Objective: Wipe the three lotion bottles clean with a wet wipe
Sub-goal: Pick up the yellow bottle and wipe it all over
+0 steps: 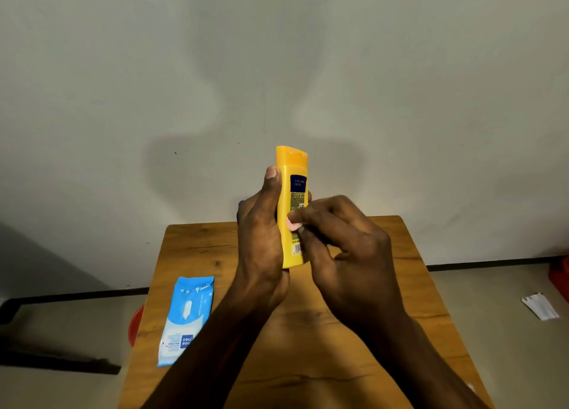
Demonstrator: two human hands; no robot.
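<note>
A wooden table (385, 331) stands against the wall. Above its far middle, the left hand (261, 239) grips an upright yellow lotion bottle (291, 174). The right hand (341, 242) pinches a small pinkish wipe (292, 224) against the bottle's label. A blue wet-wipe pack (184, 319) lies at the table's left edge.

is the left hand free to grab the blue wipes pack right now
Probably not yet: the left hand grips the yellow bottle. The wipes pack lies uncovered on the table on its side, so the path looks free once it lets go.
</note>
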